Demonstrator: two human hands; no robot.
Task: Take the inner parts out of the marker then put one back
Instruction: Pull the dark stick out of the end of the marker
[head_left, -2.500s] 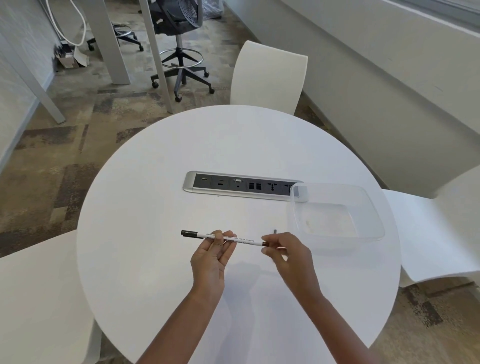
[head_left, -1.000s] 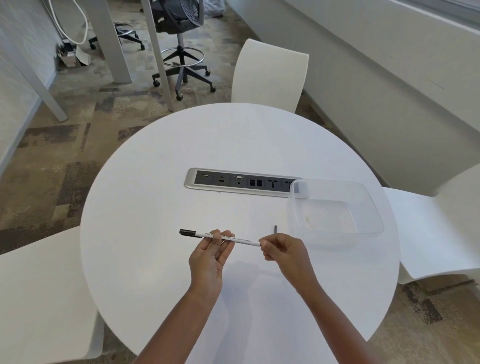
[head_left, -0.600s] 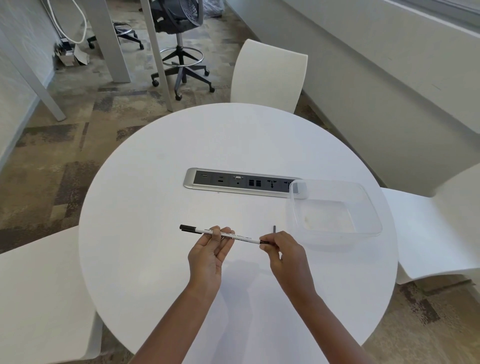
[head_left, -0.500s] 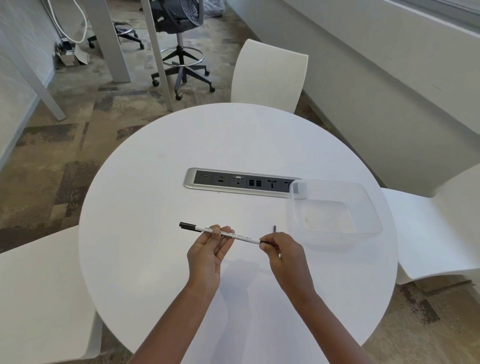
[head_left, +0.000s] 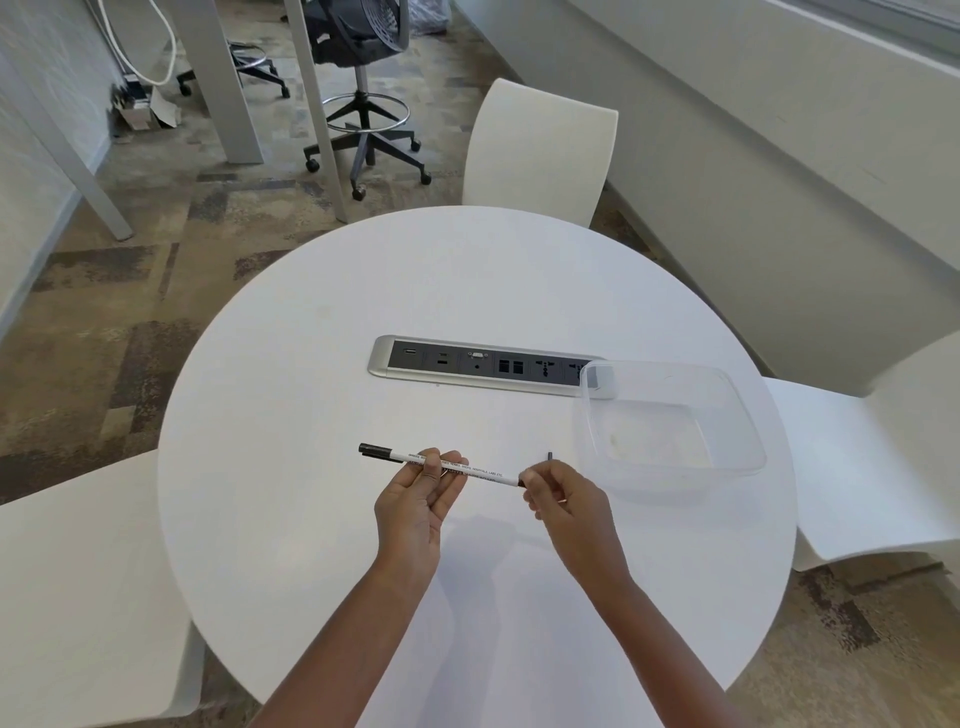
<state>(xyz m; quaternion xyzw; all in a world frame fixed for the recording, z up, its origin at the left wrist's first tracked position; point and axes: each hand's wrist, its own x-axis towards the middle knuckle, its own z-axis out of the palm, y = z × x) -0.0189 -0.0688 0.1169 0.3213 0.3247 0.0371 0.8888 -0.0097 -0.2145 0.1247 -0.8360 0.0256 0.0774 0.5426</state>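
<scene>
A thin white marker (head_left: 488, 474) with black print and a black cap at its left end is held level above the round white table (head_left: 311, 364). My left hand (head_left: 421, 499) grips its barrel near the middle with fingertips and thumb. My right hand (head_left: 563, 499) pinches the marker's dark right end; what is between those fingertips is hidden. A small dark pin-like part (head_left: 550, 455) stands on the table just beyond my right hand.
A clear plastic tub (head_left: 737, 415) sits on the table right of my hands, overlapping a grey socket panel (head_left: 467, 362). White chairs stand at the far side, left and right. An office chair and desk legs are on the carpet beyond.
Both hands keep hold of the marker in nearly the same place. My right fingers have shifted slightly at its right end.
</scene>
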